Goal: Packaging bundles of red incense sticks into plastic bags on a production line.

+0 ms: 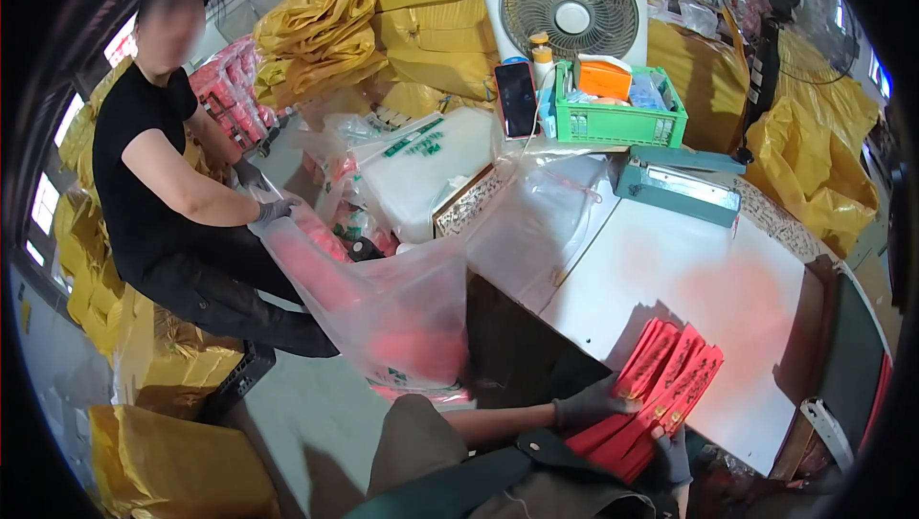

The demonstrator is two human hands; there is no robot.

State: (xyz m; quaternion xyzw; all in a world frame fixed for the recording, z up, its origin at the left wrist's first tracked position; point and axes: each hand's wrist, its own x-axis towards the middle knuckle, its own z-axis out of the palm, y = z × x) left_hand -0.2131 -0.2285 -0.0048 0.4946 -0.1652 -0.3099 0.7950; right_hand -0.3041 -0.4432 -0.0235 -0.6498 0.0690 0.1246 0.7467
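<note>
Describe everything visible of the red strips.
The red strips are long and narrow, fanned in several stacks, with dark markings and small yellowish spots; their material is unclear. They slant up and right, upper ends over the table. The left hand holds their left side, the right hand their lower right.

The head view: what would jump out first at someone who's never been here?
Probably the bright red strips, fanned in the left hand and right hand at lower right, beside a white board. Next, the big white fan at top centre, behind a green crate. Then the co-worker on the left, holding a large clear bag with pink contents.
</note>
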